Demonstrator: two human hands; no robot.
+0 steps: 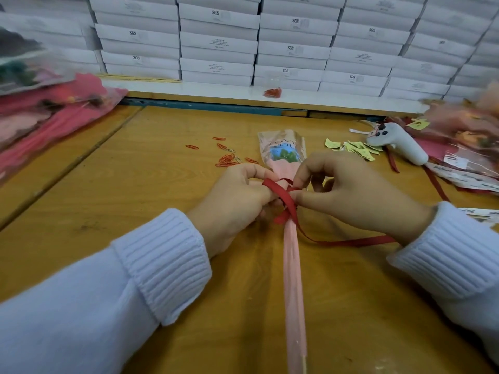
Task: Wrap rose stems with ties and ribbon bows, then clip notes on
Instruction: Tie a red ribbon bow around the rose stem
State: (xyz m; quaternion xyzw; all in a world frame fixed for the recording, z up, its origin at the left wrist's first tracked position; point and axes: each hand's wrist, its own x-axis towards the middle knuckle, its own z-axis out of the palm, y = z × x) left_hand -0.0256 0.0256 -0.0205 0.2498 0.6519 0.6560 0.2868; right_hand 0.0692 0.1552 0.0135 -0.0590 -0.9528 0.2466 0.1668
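Ribbon (280, 196) pinched: left hand (232, 201), right hand (351, 195) (boxes (218, 22): SGS).

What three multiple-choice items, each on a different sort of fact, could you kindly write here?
1. Where do the loose paper clips lie? A) left of the wrapped rose B) right of it C) in a bowl
2. What colour is the ribbon? A) blue B) red C) white
3. What are the left hand and right hand doing? A) resting flat B) holding scissors C) pinching the ribbon
Answers: 1 A, they lie scattered left of its head; 2 B, plainly red; 3 C, both grip it at the stem.
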